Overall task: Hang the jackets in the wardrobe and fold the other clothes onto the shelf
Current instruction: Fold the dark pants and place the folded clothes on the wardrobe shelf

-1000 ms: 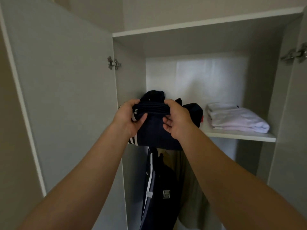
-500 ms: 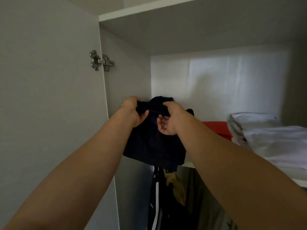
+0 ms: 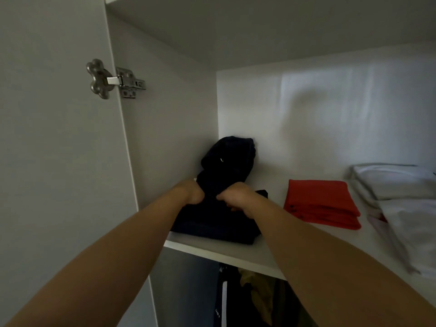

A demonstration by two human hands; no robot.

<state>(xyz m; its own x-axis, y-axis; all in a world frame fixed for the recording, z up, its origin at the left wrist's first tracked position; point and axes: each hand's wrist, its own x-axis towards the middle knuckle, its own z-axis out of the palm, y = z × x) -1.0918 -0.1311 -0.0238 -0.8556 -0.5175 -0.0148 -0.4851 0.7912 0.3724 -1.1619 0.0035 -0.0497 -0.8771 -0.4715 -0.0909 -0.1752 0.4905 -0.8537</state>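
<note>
Curled tight into the top fold of a dark navy garment [image 3: 212,224]: the left hand [image 3: 191,192], fingers buried in the cloth and out of sight. Just beside it, the right hand [image 3: 232,199], knuckles up, fingers hooked under and pinching the same fold. Between the two fists, a narrow ridge of navy fabric, bunched up. Both forearms bare, reaching in from the lower corners of the view.

Below the hands, the garment's folded bulk flat on the shelf [image 3: 226,256], at its left end, close to the wardrobe's side wall [image 3: 169,128], with the front fold near the shelf's front edge. Behind the hands, a dark bundle [image 3: 230,156] heaped upright against the back panel [image 3: 330,109]; same piece as the folded one or a separate one, impossible to tell.

To the right, apart from the navy cloth, a red folded garment [image 3: 320,204] flat on the shelf. Further right, a stack of white folded clothes [image 3: 401,208], running out past the right edge of the view.

Under the shelf, in deep shadow, a dark jacket [image 3: 219,310] with a white stripe, hanging, and beside it something olive [image 3: 257,286]. At far left, the open door [image 3: 52,142], joined to the side wall by a metal hinge [image 3: 113,79].
</note>
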